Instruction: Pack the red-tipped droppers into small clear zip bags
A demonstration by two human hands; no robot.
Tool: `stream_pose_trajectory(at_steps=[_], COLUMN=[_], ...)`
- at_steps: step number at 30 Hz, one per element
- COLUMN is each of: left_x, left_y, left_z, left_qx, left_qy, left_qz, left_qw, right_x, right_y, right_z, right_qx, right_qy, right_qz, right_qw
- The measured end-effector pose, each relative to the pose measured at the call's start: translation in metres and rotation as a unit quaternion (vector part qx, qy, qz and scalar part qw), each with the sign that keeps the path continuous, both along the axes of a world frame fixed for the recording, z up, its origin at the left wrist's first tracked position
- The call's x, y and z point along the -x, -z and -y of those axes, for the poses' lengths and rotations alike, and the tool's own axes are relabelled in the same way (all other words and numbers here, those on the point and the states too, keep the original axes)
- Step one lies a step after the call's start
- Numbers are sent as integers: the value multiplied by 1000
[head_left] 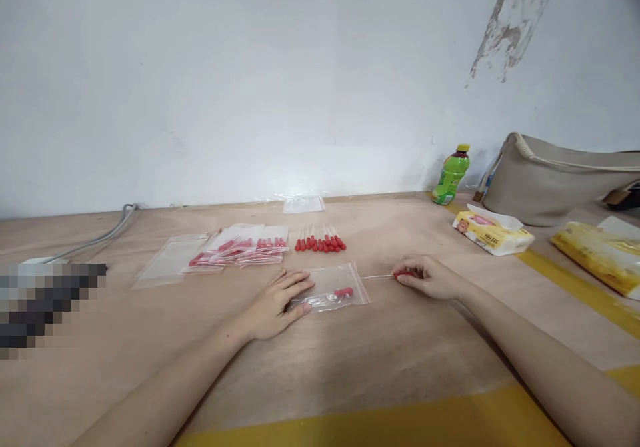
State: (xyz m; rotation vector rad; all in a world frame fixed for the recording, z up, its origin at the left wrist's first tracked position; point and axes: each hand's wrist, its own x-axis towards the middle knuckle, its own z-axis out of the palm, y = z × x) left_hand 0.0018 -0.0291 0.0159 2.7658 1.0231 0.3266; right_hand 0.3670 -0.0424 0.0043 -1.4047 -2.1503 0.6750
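Observation:
My left hand (280,303) lies on the left end of a clear zip bag (327,280), its fingers spread flat over the plastic. Inside that bag is a red-handled piece (343,291); its thin shaft is hard to make out. Closed around the red handle of a slim tool (377,277), perhaps a small screwdriver, my right hand (425,276) is just right of the bag. The thin shaft points left, its tip close to the bag's red-striped edge. Beyond the bag, several similar red-handled tools (320,243) lie in a row, shafts toward the wall.
Filled bags (245,247) are piled left of the row, beside flat clear bags (170,258). Another bag (304,204) lies by the wall. At right are a green bottle (451,175), tissue packs (493,232) and a grey handbag (550,183). A cable (100,235) runs at left.

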Motion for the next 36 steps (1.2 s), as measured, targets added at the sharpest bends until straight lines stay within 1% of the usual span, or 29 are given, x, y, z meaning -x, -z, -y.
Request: stream_pose_trajectory(at_steps=[5,9,11,13,15,17,20,23,26,28,29,33,35,36], left_x=[0,0,-1,-2,-3,-3,-3,-3,-2,-3,-3,-3,-3,-2], left_y=[1,1,2,1,1,1,1,2,3,3,3,3,3,3], left_z=[-1,-2,-2,-2,-2,-3,-3,-4,-4,-4,-4,-4,-4,-4], left_qx=[-5,-4,-4,-2,-2,-2,-2,-3,-6,-6,-5,-6,-9,-10], left_qy=[4,5,5,3,2,3,4,8,10,8,7,6,7,8], left_qz=[1,3,5,5,7,9,11,11,15,16,15,12,12,11], left_qw=[1000,1000,1000,1000,1000,1000,1000,1000,1000,1000,1000,1000,1000,1000], right_x=[8,28,40,51,61,69,79,88,96,99,98,90,86,84], right_y=[-2,-4,-3,0,3,6,8,10,11,10,10,8,9,10], right_z=[4,5,2,-3,-8,-12,-14,-12,-10,-9,-8,-4,-5,-7], right_qx=[-3,-32,-29,-9,27,69,117,135,117,99,102,183,182,161], right_qy=[-13,-21,-16,-13,-15,-16,4,17,51,74,71,-3,9,30], right_qz=[-14,-24,-40,-72,-123,-183,-247,-282,-299,-300,-300,-284,-281,-281], right_qw=[1000,999,999,997,992,981,962,950,946,946,946,941,942,946])
